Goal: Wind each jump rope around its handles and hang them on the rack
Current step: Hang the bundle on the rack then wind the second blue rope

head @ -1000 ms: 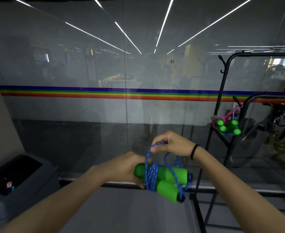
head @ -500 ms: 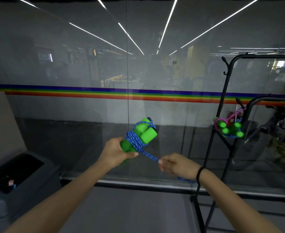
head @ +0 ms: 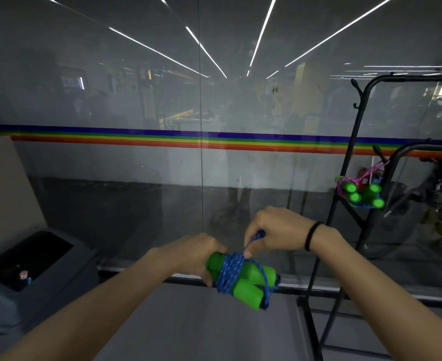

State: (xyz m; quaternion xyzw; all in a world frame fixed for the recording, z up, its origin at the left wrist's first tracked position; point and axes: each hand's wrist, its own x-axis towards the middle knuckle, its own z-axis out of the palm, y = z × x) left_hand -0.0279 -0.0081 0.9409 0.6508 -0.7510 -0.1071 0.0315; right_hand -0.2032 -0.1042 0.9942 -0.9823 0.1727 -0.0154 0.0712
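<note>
Down at six o'clock, the left hand (head: 196, 254) is squeezing the green handles (head: 251, 280); the right hand (head: 274, 230) is pinching the blue rope (head: 230, 272), maybe tucking its end. Next it is needing the rack (head: 345, 162) at three o'clock.

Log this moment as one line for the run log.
phase: winding | left hand: holds green handles | right hand: pinches blue rope at wrap | rack: wound bundles hang

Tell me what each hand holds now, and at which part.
The left hand grips the green handles at one end; the right hand pinches the blue rope just above the winding.
</note>
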